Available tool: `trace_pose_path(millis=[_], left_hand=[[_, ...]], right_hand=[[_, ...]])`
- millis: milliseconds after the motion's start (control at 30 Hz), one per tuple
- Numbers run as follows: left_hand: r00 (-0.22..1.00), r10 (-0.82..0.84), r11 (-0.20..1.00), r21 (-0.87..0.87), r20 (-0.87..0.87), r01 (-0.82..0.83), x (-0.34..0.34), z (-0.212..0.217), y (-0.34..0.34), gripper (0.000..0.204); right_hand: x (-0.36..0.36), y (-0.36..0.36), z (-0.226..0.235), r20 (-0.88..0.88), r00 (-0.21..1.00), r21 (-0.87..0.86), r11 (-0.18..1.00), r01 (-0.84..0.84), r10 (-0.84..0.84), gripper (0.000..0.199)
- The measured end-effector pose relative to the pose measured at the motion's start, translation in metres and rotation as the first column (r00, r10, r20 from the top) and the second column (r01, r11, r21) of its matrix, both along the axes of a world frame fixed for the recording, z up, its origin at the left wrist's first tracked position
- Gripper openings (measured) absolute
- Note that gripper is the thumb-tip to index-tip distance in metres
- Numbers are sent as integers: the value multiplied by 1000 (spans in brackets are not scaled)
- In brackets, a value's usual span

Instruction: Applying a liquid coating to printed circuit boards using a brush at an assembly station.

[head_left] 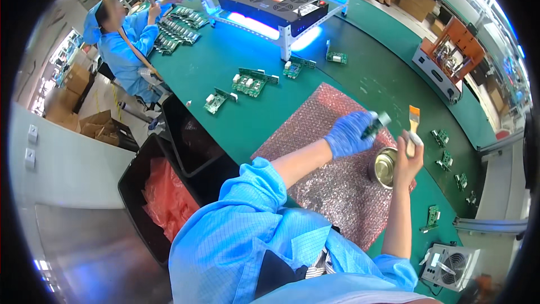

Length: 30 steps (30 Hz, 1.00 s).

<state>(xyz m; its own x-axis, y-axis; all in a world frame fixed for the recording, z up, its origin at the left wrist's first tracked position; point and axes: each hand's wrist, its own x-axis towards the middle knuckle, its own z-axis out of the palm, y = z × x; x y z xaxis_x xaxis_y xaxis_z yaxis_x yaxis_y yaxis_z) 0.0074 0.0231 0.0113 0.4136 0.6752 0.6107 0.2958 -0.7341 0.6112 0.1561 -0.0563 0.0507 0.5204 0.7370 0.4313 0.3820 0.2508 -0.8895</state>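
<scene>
My left hand (pixel 350 135), in a blue glove, is closed around a small green circuit board (pixel 373 129) with a pale component at its end. Bare except for a white cover on a fingertip, my right hand (pixel 409 164) grips a flat paintbrush (pixel 414 118) by its wooden handle, orange bristles pointing up. Just left of that hand stands a round metal tin (pixel 385 168), its inside pale and shiny. Both hands are above a sheet of pinkish bubble wrap (pixel 332 183) spread over the green table. The brush and the board are apart.
Beyond the wrap, several circuit boards (pixel 250 81) lie on the table (pixel 219 129); more boards (pixel 444 160) line the right side. A black fan unit (pixel 273 3) over blue light stands ahead. Black bins (pixel 135 183) sit left. A co-worker (pixel 126 50) handles boards at far left. A fan box (pixel 450 267) stands lower right.
</scene>
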Motion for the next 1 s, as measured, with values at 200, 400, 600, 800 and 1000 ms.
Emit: trace_pose_path(millis=[200,400,600,800,1000], left_hand=[[756,269,596,-720,597,356,-68,-19,9,21],[642,341,230,-723,687,651,-65,-29,11,27],[672,131,161,-684,729,711,-56,-33,-7,42],[731,110,106,-739,673,665,-53,-29,-4,36],[812,85,71,-816,577,573,-39,-24,3,34]], right_hand=[[28,-66,-24,-26,984,5,985,175,-175,18],[43,-78,-47,-271,935,-247,955,162,-228,13],[55,-79,-66,-252,951,-370,926,78,-181,12],[57,-84,-53,-181,977,-378,925,36,-112,13],[82,-110,-15,-265,947,-404,913,62,-182,14]])
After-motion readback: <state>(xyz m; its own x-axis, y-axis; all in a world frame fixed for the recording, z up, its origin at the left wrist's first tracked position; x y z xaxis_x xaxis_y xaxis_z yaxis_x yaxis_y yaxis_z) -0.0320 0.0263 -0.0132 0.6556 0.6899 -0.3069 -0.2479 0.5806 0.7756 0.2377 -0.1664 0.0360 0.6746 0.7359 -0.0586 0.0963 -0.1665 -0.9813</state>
